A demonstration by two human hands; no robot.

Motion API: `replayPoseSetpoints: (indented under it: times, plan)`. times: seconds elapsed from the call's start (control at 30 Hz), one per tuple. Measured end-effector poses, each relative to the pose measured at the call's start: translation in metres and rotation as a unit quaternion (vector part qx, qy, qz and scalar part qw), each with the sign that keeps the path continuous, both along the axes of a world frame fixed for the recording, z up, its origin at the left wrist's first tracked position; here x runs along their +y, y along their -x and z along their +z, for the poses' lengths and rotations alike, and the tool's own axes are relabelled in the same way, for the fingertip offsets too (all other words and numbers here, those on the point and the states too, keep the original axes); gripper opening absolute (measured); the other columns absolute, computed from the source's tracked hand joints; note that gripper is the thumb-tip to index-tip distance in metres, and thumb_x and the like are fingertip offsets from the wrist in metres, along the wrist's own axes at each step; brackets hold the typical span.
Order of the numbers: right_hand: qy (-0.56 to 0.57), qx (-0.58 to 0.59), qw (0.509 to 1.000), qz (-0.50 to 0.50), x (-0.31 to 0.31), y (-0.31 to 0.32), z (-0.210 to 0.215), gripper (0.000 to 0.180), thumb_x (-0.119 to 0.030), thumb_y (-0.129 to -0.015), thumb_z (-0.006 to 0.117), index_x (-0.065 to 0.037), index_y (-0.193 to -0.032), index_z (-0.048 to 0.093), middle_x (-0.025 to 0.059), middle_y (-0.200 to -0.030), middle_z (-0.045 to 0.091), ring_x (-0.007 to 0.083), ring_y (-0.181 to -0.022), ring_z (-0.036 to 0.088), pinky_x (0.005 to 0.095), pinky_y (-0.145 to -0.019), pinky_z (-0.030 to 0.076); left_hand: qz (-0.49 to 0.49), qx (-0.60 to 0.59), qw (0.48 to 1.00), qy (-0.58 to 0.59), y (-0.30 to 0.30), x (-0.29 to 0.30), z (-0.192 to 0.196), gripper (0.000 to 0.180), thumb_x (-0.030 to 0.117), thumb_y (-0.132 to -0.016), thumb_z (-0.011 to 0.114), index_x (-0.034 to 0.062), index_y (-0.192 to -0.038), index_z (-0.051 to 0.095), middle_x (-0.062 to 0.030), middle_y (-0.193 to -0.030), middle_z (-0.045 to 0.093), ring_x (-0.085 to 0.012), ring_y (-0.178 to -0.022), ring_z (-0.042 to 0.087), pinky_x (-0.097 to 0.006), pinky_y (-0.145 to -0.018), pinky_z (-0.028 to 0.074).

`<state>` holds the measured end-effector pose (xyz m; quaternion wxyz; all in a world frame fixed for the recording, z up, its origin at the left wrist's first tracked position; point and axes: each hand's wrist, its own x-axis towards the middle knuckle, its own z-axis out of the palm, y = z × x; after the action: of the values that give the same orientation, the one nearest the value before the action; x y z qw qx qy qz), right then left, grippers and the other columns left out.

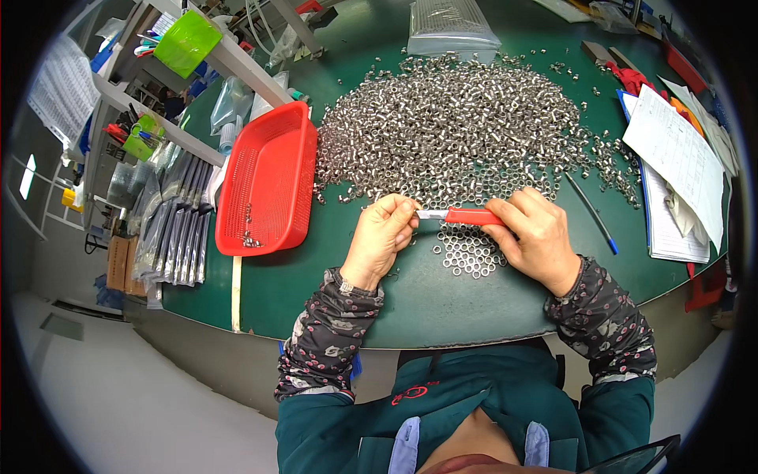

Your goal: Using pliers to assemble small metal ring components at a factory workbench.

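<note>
A small knife (470,216) with a red handle and a short metal blade lies level above the near edge of a heap of metal rings (454,130). My right hand (537,237) is closed round its handle. At the blade's tip, my left hand (380,237) is pinched shut; whatever sits between thumb and finger is hidden. Just below the knife, many loose rings (471,254) lie flat in a single layer on the green tabletop (347,304).
A red plastic basket (268,189) with a few metal pieces stands left of the heap. To the right lie a pen (592,213) and papers on a clipboard (675,162). Behind the heap is a clear plastic bag (452,30). Bagged dark parts (180,229) are stacked far left.
</note>
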<state>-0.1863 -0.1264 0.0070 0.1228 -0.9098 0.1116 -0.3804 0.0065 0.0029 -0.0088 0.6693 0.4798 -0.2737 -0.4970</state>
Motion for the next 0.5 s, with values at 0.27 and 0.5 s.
replayPoseSetpoints:
  times: [0.27,0.5]
  plan:
    - [0.025,0.005,1.000,-0.004,-0.0005,-0.0004,0.0004,0.025,-0.014,-0.064,0.069,-0.006,-0.086,0.059,0.0048,-0.065,0.046,0.0205,-0.061,0.050,0.0317,-0.050,0.042,-0.004,0.010,1.000,-0.025,-0.0005,-0.0009,-0.0018,0.021,0.022,-0.090,0.049,0.0027,-0.083,0.054,-0.0006,-0.066,0.051,-0.0016,-0.044,0.033,-0.015,-0.038,0.024]
    - [0.020,-0.040,0.999,-0.007,-0.0041,-0.0024,0.0036,0.026,-0.014,-0.063,0.070,-0.005,-0.085,0.058,0.0048,-0.065,0.049,0.0206,-0.060,0.049,0.0313,-0.050,0.041,0.001,0.055,0.997,-0.047,-0.0028,-0.0020,-0.0023,0.031,0.031,-0.093,0.041,0.0058,-0.077,0.050,-0.0031,-0.065,0.050,-0.0037,-0.041,0.031,-0.016,-0.035,0.022]
